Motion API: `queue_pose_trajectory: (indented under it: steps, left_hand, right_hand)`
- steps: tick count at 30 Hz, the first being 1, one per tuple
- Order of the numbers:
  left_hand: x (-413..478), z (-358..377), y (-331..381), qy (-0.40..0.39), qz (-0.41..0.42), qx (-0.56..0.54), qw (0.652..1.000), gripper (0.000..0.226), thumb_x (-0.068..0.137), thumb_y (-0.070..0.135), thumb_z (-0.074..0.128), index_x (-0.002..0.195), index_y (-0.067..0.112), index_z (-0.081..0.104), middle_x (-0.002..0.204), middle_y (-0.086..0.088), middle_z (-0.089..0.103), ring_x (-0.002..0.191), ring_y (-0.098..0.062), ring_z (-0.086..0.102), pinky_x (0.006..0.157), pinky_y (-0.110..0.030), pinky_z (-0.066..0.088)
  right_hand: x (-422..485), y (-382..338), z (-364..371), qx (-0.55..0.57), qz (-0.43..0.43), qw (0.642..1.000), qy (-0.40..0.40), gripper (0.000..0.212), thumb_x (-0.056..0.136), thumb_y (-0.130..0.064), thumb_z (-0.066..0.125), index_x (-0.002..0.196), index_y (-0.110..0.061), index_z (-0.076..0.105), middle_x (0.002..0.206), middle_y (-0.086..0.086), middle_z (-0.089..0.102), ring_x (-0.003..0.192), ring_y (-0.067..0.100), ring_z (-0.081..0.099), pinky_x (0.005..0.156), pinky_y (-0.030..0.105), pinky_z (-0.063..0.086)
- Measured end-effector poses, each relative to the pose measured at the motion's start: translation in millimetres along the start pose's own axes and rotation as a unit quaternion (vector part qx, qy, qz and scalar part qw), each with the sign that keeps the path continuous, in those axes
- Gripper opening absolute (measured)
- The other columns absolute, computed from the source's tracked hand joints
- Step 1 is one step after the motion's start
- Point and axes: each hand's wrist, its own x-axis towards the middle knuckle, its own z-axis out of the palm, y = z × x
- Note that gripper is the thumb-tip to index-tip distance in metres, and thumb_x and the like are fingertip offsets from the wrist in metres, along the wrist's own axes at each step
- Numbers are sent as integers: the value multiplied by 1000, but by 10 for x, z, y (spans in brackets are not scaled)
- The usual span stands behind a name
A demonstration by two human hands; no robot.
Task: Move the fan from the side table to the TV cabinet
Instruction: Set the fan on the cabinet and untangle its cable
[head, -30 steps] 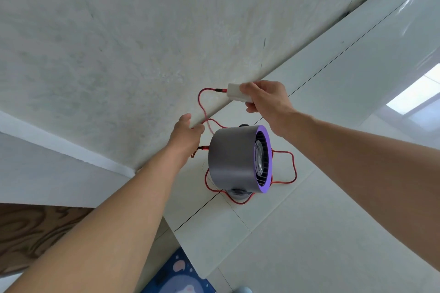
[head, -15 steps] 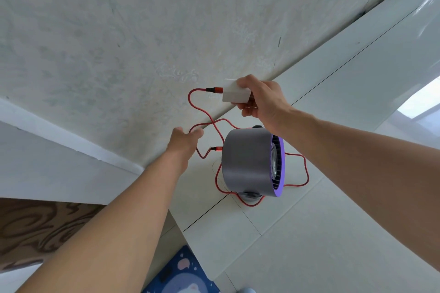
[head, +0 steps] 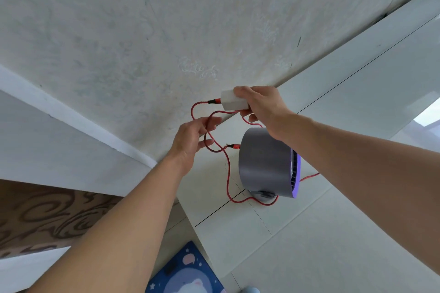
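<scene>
A small grey fan (head: pixel 264 164) with a purple front rim stands on its base on the white cabinet top (head: pixel 333 233), close to the wall. A red cable (head: pixel 228 173) is plugged into the fan's back and loops around its base. My right hand (head: pixel 260 104) holds a white charger block (head: pixel 232 102) above the fan, with the cable's other end plugged into it. My left hand (head: pixel 192 139) is left of the fan, its fingers pinching a loop of the red cable.
A pale patterned wall (head: pixel 166 31) rises right behind the fan. A white ledge (head: pixel 59 131) runs along the left. Below are a brown patterned floor (head: pixel 35 216) and a dark blue mat (head: pixel 185 273) at the cabinet's near edge.
My left hand has opened from the fan's back and taken a loop of the red cable. My right hand with the charger block stays above the fan. The view has shifted slightly.
</scene>
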Motion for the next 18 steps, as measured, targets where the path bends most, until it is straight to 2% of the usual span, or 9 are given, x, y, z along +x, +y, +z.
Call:
queue_pose_trajectory:
  steps: [2,4,7,8,11,13,14,16,18]
  left_hand:
    - [4,-21,-18,-21,-18,91,995,26,88,34,54,105,27,72,130,-1,60,121,-20,50,103,-41,42]
    - [24,-72,-94,-43,-15,254,966,33,97,38,44,123,27,59,138,-3,53,127,-23,45,107,-45,33]
    - [-78,-218,-233,-65,67,538,838,30,104,29,22,119,19,45,130,-10,57,115,-33,52,98,-51,39]
    - [-119,-274,-277,-61,87,596,796,22,103,26,26,120,20,40,124,-10,58,107,-33,55,92,-50,43]
    - [-237,-399,-431,-46,162,689,705,39,95,12,39,132,19,31,110,-6,58,91,-30,54,79,-42,49]
    - [-294,-452,-479,-47,142,703,695,35,98,27,39,132,24,45,124,-1,61,109,-29,52,87,-42,44]
    - [-316,-483,-491,-48,115,691,712,38,98,39,38,132,28,51,127,1,62,117,-26,49,92,-41,40]
    - [-360,-512,-536,-63,99,668,735,41,95,53,41,124,34,62,116,2,66,117,-22,48,93,-39,37]
    - [-446,-503,-559,-69,113,648,750,35,94,51,48,115,32,68,105,2,68,110,-22,50,91,-37,41]
  right_hand:
    - [-22,-30,89,4,2,1000,-10,29,85,-35,61,84,-8,70,71,11,68,58,14,55,57,28,43]
    - [-47,-55,157,4,0,1000,-15,28,85,-35,60,84,-8,69,72,9,68,55,12,55,55,25,43]
    - [-83,-70,212,-3,0,1000,-16,33,85,-35,60,89,-4,70,74,10,67,54,12,53,52,24,42]
    - [-99,-64,223,-7,-1,1000,-14,33,85,-34,60,89,-3,70,73,10,66,55,13,52,52,24,42]
    - [-161,-21,253,-18,-14,1000,-3,27,85,-31,62,90,-5,68,69,5,61,57,14,50,53,25,42]
    - [-204,6,273,-24,-27,999,0,24,84,-28,64,96,-8,68,74,4,60,62,14,51,56,27,45]
    - [-229,14,280,-29,-33,999,0,24,83,-28,65,99,-10,67,80,4,62,65,14,53,60,29,48]
    - [-279,21,284,-46,-41,998,-6,29,81,-29,68,107,-16,64,92,5,64,71,14,58,69,31,56]
    - [-357,20,278,-65,-49,997,-18,35,80,-28,71,112,-19,61,93,5,63,70,14,59,71,32,58]
